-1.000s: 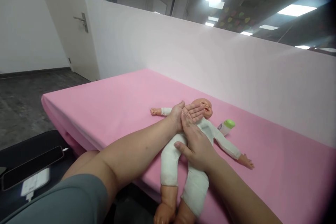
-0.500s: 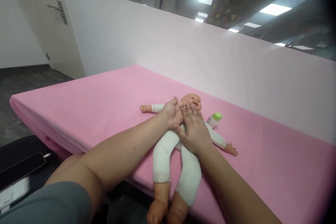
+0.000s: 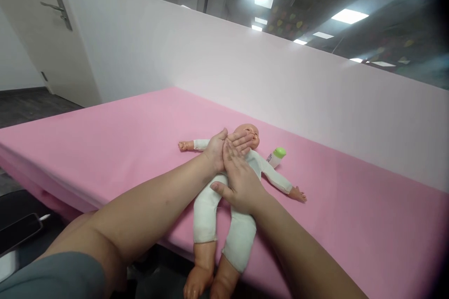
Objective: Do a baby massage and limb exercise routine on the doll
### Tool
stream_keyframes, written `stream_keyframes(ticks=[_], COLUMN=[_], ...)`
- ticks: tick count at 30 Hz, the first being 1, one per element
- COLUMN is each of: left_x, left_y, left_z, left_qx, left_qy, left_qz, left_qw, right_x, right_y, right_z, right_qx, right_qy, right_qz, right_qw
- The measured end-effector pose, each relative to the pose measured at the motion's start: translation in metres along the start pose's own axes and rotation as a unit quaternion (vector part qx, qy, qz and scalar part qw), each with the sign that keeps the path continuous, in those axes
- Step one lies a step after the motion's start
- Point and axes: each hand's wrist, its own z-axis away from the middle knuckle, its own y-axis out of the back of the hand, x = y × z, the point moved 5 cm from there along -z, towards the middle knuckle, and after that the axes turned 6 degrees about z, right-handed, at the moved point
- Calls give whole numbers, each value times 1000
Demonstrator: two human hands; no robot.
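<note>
A baby doll [image 3: 240, 236] with a white cloth body lies on its back, legs toward me and arms spread. Over its chest my left hand [image 3: 224, 147] is turned palm up, fingers stretched out in front of the doll's chin. Laid across that palm is my right hand [image 3: 242, 177], palm down, with straight fingers and the thumb apart. The two hands touch, and nothing shows between them. Whether they touch the doll's chest is hidden. Beside the doll's shoulder lies a white bottle [image 3: 276, 158] with a green cap.
The pink-covered table [image 3: 133, 135] runs along a low white wall [image 3: 280, 84] topped by glass. At left are a door [image 3: 66, 46] and a black seat with a phone [image 3: 21, 229] and a white object [image 3: 7, 265], partly cut off.
My right hand has slid back toward the left wrist, uncovering the left fingers, which now stretch further across the doll's chin. The whole view has shifted slightly.
</note>
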Motion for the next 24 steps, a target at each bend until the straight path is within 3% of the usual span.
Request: stream_keyframes(ticks=[6,11,17,24], left_x=[-20,3,31,15], left_y=[-6,-5,9,5], left_z=[5,3,-2,-3], left_qx=[19,6,21,-6], left_qy=[56,0,-49,-14], left_qz=[4,9,-2,-10], left_qw=[998,1000,999,1000], right_x=[25,37,20,2], right_y=[2,4,4,1], right_z=[0,0,0,1], right_qx=[33,23,-33,-12], right_qy=[-67,-100,-17,56], right_qz=[72,107,74,44], right_qw=[995,989,997,997])
